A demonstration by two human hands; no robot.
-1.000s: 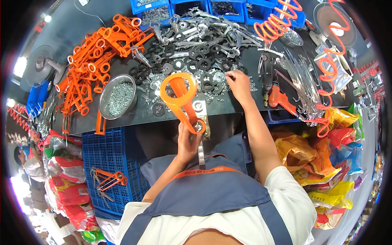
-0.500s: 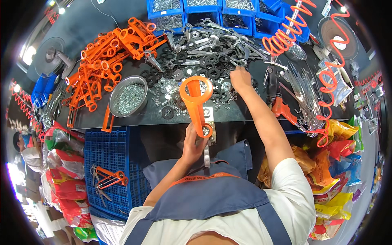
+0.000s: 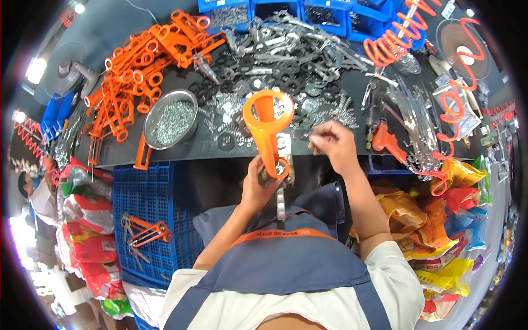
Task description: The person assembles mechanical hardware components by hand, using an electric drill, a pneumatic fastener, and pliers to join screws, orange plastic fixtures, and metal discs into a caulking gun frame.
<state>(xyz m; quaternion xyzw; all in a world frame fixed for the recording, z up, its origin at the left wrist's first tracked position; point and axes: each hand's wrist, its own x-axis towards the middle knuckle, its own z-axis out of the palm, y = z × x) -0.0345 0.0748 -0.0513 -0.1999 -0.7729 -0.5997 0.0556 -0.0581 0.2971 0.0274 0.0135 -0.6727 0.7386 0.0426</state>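
Observation:
My left hand point(image 3: 256, 190) grips an orange ring-ended body point(image 3: 266, 137) by its lower end, at the table's front edge. Its large ring points up and away, and the small ring sits by my fingers. A metal fixture point(image 3: 283, 159) stands just behind it, partly hidden. To the right, my right hand point(image 3: 338, 147) hovers over the front edge, thumb and fingers pinched together; what they hold, if anything, is too small to name. Beyond both hands lie loose black rings point(image 3: 225, 141), springs point(image 3: 344, 113) and washers. A metal bowl point(image 3: 171, 119) of small silvery parts stands left.
Many orange bodies point(image 3: 135, 71) are heaped at the back left, metal levers point(image 3: 291, 49) at the back middle. Blue bins point(image 3: 275, 22) line the rear. An orange-handled power tool point(image 3: 388, 144), long metal rods point(image 3: 410, 121) and a coiled red hose point(image 3: 451, 110) are right. A blue crate point(image 3: 143, 203) stands lower left.
My right hand has come back from the pile of parts toward the front edge, nearer the orange body. My left hand keeps its grip on that body, with only a slight shift.

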